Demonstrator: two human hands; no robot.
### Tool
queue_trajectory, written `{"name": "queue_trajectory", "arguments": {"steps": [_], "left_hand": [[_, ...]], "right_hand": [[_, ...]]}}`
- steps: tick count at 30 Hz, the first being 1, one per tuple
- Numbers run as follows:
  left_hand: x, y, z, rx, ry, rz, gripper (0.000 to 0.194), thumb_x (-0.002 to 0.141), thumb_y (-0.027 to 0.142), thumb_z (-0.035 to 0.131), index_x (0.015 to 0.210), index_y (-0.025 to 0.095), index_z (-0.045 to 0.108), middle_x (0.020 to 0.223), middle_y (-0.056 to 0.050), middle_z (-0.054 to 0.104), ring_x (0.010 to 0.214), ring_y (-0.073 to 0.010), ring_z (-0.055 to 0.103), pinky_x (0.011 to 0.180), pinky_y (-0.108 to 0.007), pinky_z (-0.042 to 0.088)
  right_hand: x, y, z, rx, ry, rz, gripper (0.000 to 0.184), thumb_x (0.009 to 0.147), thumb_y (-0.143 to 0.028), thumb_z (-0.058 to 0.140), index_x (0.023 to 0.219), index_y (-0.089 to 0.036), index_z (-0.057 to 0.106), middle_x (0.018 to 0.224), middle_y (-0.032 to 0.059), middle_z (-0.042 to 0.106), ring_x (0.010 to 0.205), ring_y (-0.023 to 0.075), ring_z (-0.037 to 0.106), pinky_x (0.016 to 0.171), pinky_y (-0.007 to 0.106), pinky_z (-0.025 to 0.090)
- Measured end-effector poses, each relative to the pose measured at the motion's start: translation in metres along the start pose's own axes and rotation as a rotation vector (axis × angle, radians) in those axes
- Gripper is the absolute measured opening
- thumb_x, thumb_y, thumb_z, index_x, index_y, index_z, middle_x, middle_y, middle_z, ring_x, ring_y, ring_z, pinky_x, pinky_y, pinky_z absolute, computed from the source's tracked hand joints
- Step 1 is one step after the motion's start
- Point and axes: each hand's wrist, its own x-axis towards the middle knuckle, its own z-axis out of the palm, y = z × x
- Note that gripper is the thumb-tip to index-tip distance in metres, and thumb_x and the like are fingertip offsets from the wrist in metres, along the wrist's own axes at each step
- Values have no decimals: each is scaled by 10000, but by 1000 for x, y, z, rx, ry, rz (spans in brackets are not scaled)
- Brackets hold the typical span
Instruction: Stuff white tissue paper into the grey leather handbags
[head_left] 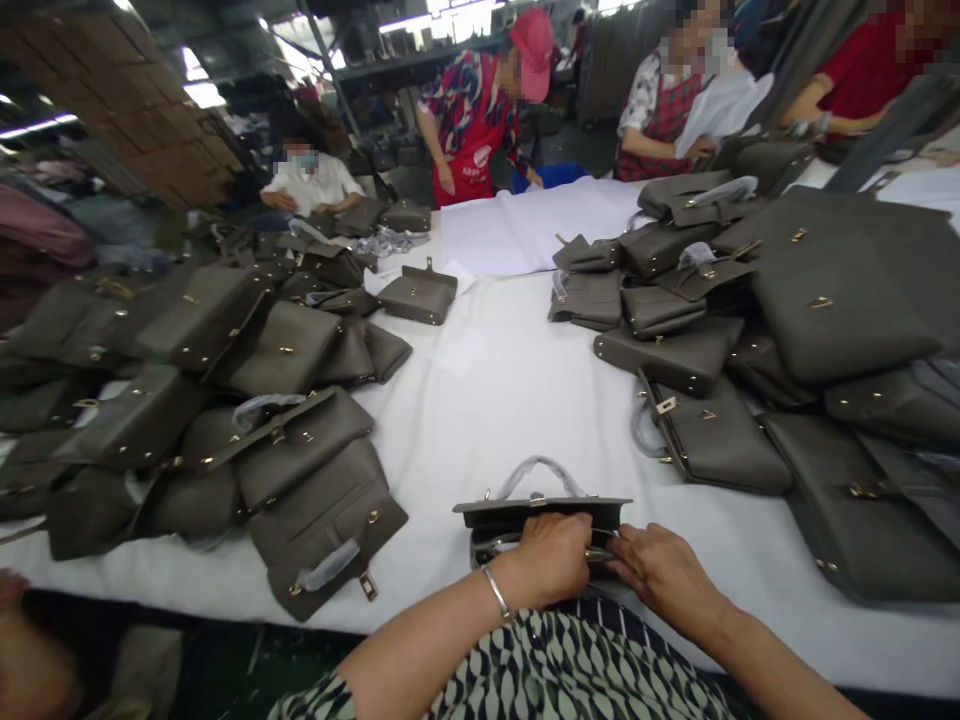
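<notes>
A dark olive handbag (487, 515) stands at the table's near edge, right in front of me, its flap raised and its handle wrapped in clear film. My left hand (556, 556), with a silver bangle at the wrist, reaches over the bag's mouth; its fingers curl down into the opening and are partly hidden. At the bag's right end, my right hand (651, 565) pinches the rim of the opening with closed fingers. What the left fingers hold inside cannot be made out.
Piles of similar handbags lie left (292, 340) and right (840, 300) on the white-covered table (502, 390). One small bag (420, 295) sits farther back near white sheets (517, 225). Several people are across the table; another person's arm (34, 650) shows at lower left.
</notes>
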Motion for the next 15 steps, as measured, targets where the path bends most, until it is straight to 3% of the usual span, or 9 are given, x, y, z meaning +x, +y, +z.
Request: {"name": "queue_trajectory", "arguments": {"steps": [4,8,12,15], "left_hand": [[-15,-17,-13,12,-25,-22,258,703,125,481,920,208,594,871,-99,695,776,-279,640,623,-333,442],[-36,-52,-23,2,41,-120,200,705,126,493,846,203,611,875,-112,688,796,-281,629,653,-335,421],[-62,-89,-34,-65,96,-249,136,716,159,500,790,224,593,763,-53,663,720,-235,600,627,-308,389],[-76,-107,-35,-130,123,-271,85,748,210,506,797,234,572,698,1,620,669,-182,569,606,-275,377]], "right_hand": [[0,2,-1,-36,14,-29,106,881,-213,551,859,-222,654,814,28,635,708,220,596,670,359,401],[2,3,-3,-52,5,-26,119,876,-188,540,836,-206,651,814,37,635,708,218,606,682,367,414],[6,2,0,-43,-31,-31,108,879,-213,537,839,-204,638,829,38,635,708,230,603,683,385,430],[11,2,6,21,-43,-81,127,905,-261,515,866,-211,625,847,35,631,743,231,602,715,395,441]]}}
